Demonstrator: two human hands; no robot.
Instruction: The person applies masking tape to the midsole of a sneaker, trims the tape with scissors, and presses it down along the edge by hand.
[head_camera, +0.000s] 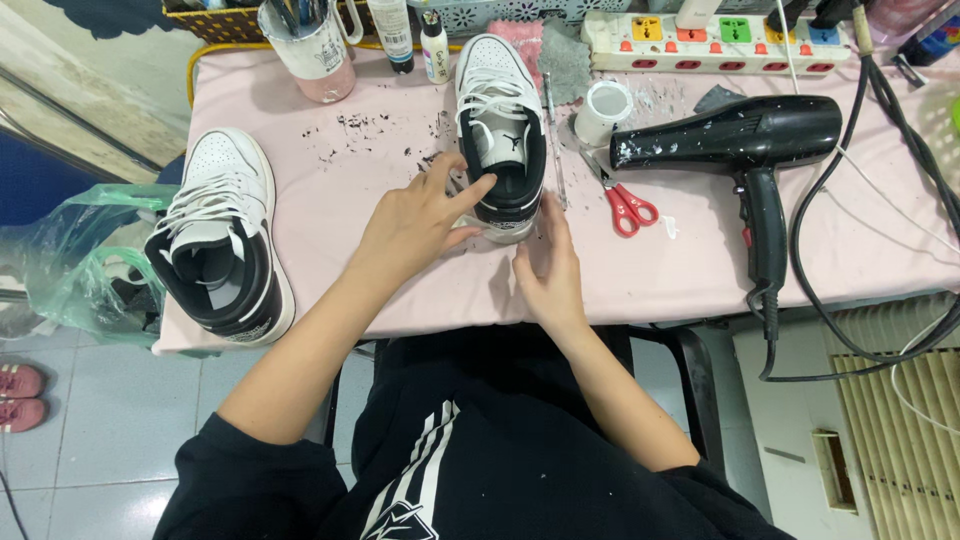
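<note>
Step in hand, by my read: steadying the black-and-white leather high-top sneaker w/ white laces (502, 130) at its heel end for cleaning or repair work. It stands upright mid-table on the pale pink cloth-covered table (330, 240), toe pointing far, heel toward the person.

Left hand (415, 225): palm down, fingers spread, index + thumb reaching onto the sneaker's near-left collar and heel; touching, not wrapped round it. Right hand (548, 265): fingers together and fairly straight, laid flat against the heel's near-right side. Neither hand holds a tool.

Around it: the matching second sneaker (220, 240) sits at the table's left edge, partly overhanging, well apart. Black specks of debris (360, 135) are scattered left of the held shoe. Right of it, near: red-handled scissors (625, 200), a small white cup (603, 112), then a paint-flecked black hair dryer (745, 140) w/ its cord trailing off the near-right edge. Far edge: white power strip w/ coloured switches (715, 45), small bottles (420, 40), a pale mug full of tools (310, 45).

Next move likely calls for a firmer two-sided grip on the heel before turning or lifting; the scissors lie close enough to bump.
</note>
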